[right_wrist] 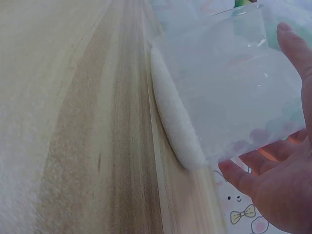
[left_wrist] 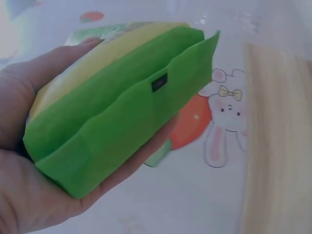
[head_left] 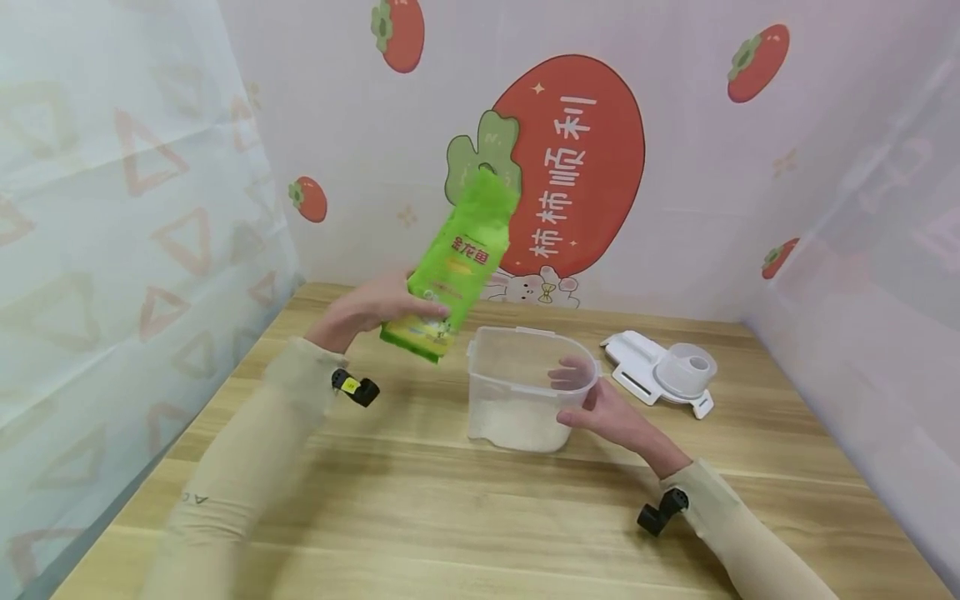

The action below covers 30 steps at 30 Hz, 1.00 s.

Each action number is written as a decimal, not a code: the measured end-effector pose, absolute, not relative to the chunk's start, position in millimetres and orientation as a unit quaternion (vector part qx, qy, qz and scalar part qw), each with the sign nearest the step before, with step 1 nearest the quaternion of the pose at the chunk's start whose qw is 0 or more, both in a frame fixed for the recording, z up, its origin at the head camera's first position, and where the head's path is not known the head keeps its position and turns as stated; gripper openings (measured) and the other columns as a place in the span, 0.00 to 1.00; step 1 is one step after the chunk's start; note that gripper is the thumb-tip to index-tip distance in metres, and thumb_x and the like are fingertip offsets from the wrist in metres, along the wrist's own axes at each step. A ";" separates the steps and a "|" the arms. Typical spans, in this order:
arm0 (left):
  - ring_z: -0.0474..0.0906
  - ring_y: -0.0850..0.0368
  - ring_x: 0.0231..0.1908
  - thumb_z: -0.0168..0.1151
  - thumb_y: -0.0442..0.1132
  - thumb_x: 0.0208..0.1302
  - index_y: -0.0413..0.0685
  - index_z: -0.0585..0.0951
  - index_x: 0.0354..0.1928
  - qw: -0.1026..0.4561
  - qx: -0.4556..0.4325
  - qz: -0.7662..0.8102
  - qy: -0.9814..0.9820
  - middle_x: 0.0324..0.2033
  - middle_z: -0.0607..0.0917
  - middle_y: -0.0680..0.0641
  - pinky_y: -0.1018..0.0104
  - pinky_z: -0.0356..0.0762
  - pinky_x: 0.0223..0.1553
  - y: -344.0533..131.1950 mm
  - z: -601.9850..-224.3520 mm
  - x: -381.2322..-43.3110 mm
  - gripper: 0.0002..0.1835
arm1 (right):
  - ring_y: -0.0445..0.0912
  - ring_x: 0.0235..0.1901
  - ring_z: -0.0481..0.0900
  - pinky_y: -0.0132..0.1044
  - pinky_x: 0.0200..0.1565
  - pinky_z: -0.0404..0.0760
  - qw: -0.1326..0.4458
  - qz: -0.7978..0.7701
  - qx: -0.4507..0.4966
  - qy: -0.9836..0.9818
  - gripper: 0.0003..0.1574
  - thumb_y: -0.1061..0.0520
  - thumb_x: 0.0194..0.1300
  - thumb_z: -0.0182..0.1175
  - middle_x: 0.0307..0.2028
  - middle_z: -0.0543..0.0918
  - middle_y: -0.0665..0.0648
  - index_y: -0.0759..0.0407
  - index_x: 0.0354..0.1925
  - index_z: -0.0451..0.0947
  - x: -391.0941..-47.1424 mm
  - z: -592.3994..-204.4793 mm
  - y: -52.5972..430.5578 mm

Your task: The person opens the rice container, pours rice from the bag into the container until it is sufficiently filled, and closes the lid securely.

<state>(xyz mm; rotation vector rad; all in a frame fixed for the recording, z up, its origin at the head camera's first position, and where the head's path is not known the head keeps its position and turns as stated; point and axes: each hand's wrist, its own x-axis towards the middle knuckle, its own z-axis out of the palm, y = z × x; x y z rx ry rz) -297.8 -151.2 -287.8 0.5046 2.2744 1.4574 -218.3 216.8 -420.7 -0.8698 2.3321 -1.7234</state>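
Observation:
Raised above the table, my left hand point(head_left: 382, 306) grips a green plastic food bag point(head_left: 459, 258) with yellow areas and printed characters. The bag leans to the right, its folded bottom seam point(left_wrist: 126, 122) facing the left wrist camera. Its top end is at the upper right in the head view; whether it is cut open cannot be seen. A clear plastic storage bin point(head_left: 498, 392) stands uncovered on the table, with fine white grains point(head_left: 525, 425) in its bottom. My right hand point(head_left: 611, 412) holds the bin's right end, thumb in front and fingers behind the wall.
Behind the bin to the right lies a white lid point(head_left: 633, 354) with a translucent cup point(head_left: 686, 371) on it. The wooden table point(head_left: 450, 525) meets printed cloth walls point(head_left: 675, 208) at the back and both sides. Small cameras point(head_left: 356, 387) are strapped at both wrists.

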 end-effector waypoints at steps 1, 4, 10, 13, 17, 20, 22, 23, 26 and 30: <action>0.87 0.45 0.38 0.72 0.43 0.58 0.47 0.72 0.58 0.196 0.188 0.503 0.821 0.44 0.86 0.39 0.51 0.86 0.39 -149.7 -280.1 -295.4 0.28 | 0.70 0.63 0.68 0.37 0.57 0.79 0.056 -0.567 -0.289 0.769 0.47 0.65 0.58 0.67 0.63 0.70 0.75 0.65 0.68 0.53 -218.8 -420.9 216.8; 0.87 0.47 0.37 0.72 0.43 0.58 0.47 0.73 0.57 0.185 0.219 0.452 0.845 0.43 0.86 0.40 0.53 0.86 0.38 -145.0 -259.5 -290.1 0.27 | 0.70 0.63 0.69 0.39 0.56 0.80 0.053 -0.569 -0.290 0.768 0.47 0.66 0.57 0.67 0.63 0.70 0.74 0.65 0.68 0.53 -219.8 -420.7 216.5; 0.87 0.48 0.37 0.72 0.43 0.57 0.46 0.74 0.55 0.175 0.260 0.386 0.868 0.43 0.86 0.41 0.55 0.86 0.38 -139.3 -237.5 -284.4 0.26 | 0.70 0.63 0.69 0.38 0.57 0.79 0.059 -0.568 -0.288 0.769 0.47 0.65 0.58 0.68 0.63 0.70 0.74 0.65 0.68 0.53 -219.9 -420.6 215.9; 0.86 0.49 0.38 0.72 0.43 0.57 0.48 0.75 0.55 0.178 0.281 0.354 0.874 0.43 0.86 0.43 0.56 0.86 0.38 -138.3 -233.2 -282.0 0.25 | 0.70 0.63 0.69 0.34 0.56 0.79 0.061 -0.568 -0.286 0.769 0.47 0.64 0.57 0.68 0.63 0.70 0.74 0.65 0.68 0.53 -219.3 -421.1 215.6; 0.86 0.50 0.38 0.72 0.42 0.57 0.50 0.76 0.54 0.183 0.315 0.312 0.877 0.43 0.86 0.45 0.56 0.85 0.39 -137.9 -230.4 -278.1 0.24 | 0.71 0.63 0.68 0.32 0.55 0.79 0.057 -0.568 -0.289 0.768 0.48 0.65 0.57 0.68 0.63 0.70 0.76 0.67 0.68 0.53 -219.3 -422.5 216.2; 0.85 0.51 0.38 0.72 0.41 0.56 0.51 0.76 0.53 0.183 0.342 0.279 0.878 0.42 0.86 0.47 0.58 0.85 0.38 -138.2 -228.9 -275.0 0.22 | 0.72 0.63 0.68 0.36 0.55 0.79 0.057 -0.569 -0.291 0.767 0.49 0.65 0.57 0.68 0.63 0.69 0.77 0.69 0.68 0.51 -218.6 -422.5 216.9; 0.85 0.52 0.39 0.72 0.40 0.56 0.51 0.77 0.52 0.184 0.358 0.263 0.877 0.42 0.86 0.48 0.59 0.84 0.39 -138.7 -227.9 -273.5 0.22 | 0.72 0.63 0.68 0.37 0.56 0.79 0.058 -0.571 -0.291 0.766 0.50 0.66 0.57 0.68 0.63 0.69 0.77 0.70 0.68 0.51 -218.6 -422.7 216.9; 0.85 0.53 0.39 0.72 0.40 0.56 0.51 0.77 0.52 0.185 0.363 0.255 0.877 0.42 0.86 0.48 0.59 0.84 0.39 -138.8 -227.4 -272.7 0.22 | 0.72 0.63 0.68 0.37 0.56 0.79 0.058 -0.571 -0.291 0.765 0.50 0.66 0.56 0.68 0.63 0.69 0.77 0.70 0.68 0.51 -218.3 -422.5 216.9; 0.85 0.54 0.38 0.72 0.39 0.55 0.50 0.77 0.50 0.191 0.376 0.236 0.876 0.42 0.85 0.48 0.60 0.84 0.39 -138.0 -225.5 -269.5 0.21 | 0.73 0.63 0.67 0.37 0.56 0.79 0.059 -0.573 -0.291 0.764 0.49 0.66 0.56 0.68 0.63 0.69 0.77 0.70 0.68 0.51 -219.0 -423.3 216.6; 0.84 0.55 0.38 0.72 0.39 0.55 0.49 0.77 0.50 0.195 0.390 0.210 0.875 0.41 0.84 0.47 0.62 0.83 0.40 -135.1 -224.1 -267.2 0.21 | 0.72 0.63 0.67 0.36 0.56 0.79 0.062 -0.576 -0.289 0.763 0.48 0.67 0.56 0.67 0.63 0.69 0.77 0.68 0.68 0.52 -218.5 -423.3 215.9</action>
